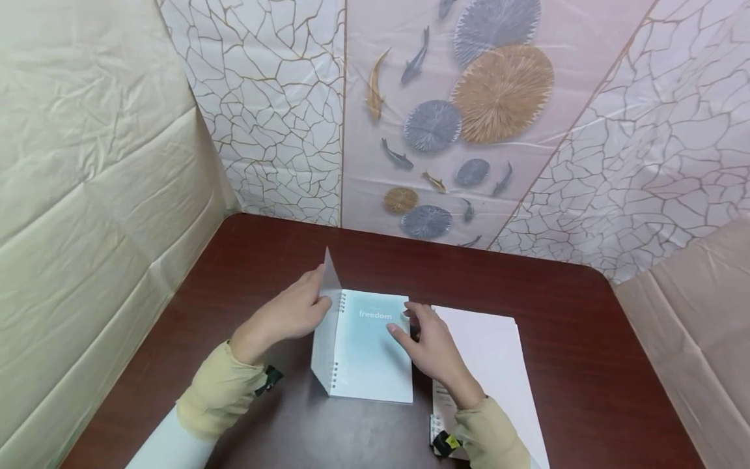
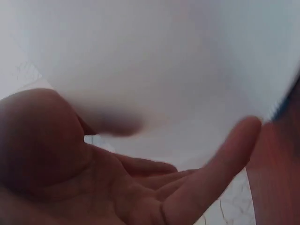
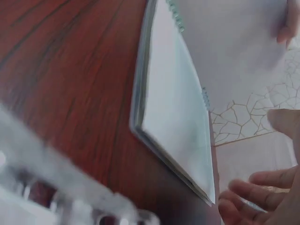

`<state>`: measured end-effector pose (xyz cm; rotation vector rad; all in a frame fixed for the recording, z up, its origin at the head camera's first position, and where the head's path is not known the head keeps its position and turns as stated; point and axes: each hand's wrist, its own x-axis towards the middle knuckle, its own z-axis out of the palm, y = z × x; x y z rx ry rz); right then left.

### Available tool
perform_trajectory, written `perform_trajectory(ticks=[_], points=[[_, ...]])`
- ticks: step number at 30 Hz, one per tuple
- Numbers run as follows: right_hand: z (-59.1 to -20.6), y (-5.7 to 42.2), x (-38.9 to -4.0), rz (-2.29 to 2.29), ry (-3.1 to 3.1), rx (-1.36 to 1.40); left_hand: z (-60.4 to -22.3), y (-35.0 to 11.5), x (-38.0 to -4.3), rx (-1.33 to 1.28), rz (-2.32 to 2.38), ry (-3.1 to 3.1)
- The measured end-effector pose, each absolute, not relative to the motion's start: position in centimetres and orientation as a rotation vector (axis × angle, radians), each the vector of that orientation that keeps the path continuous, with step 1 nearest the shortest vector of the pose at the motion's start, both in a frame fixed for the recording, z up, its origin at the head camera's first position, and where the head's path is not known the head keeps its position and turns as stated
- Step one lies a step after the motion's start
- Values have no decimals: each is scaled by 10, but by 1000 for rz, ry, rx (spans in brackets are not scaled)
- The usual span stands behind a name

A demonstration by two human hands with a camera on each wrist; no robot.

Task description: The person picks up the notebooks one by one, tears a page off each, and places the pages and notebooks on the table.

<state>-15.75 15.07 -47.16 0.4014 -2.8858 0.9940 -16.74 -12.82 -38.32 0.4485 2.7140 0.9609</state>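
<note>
A spiral notebook [image 1: 374, 352] lies on the table, its pale blue page printed "freedom". Its translucent front cover [image 1: 325, 339] stands raised along the rings on the left. My left hand [image 1: 290, 309] holds the outer edge of that cover, with the thumb on its inner face and the other fingers behind. In the left wrist view, a blurred fingertip shows through the sheet [image 2: 140, 51]. Over the right edge of the page hovers my right hand [image 1: 430, 342], its fingers loosely bent and apart. Nothing lies between them in the right wrist view.
A second, larger white ring-bound pad [image 1: 489, 352] lies right of the notebook, partly under my right forearm. The dark red-brown table [image 1: 275, 244] meets a patterned cloth wall [image 1: 275, 130] at the back. Plain cloth [image 1: 88, 215] hangs on the left.
</note>
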Motion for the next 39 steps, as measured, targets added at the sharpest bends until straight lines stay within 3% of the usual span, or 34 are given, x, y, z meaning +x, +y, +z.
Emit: perform_trajectory(ticks=[9, 20, 29, 39], points=[[-472, 154, -158, 816, -2941, 479, -392, -175, -162, 532, 893, 2763], [-476, 155, -153, 497, -3056, 600, -418, -206, -157, 422, 758, 2806], [-483, 155, -149, 299, -3157, 568, -461, -209, -164, 271, 703, 2830], [-486, 156, -150, 219, -3164, 540, -475, -193, -157, 191, 606, 2866]])
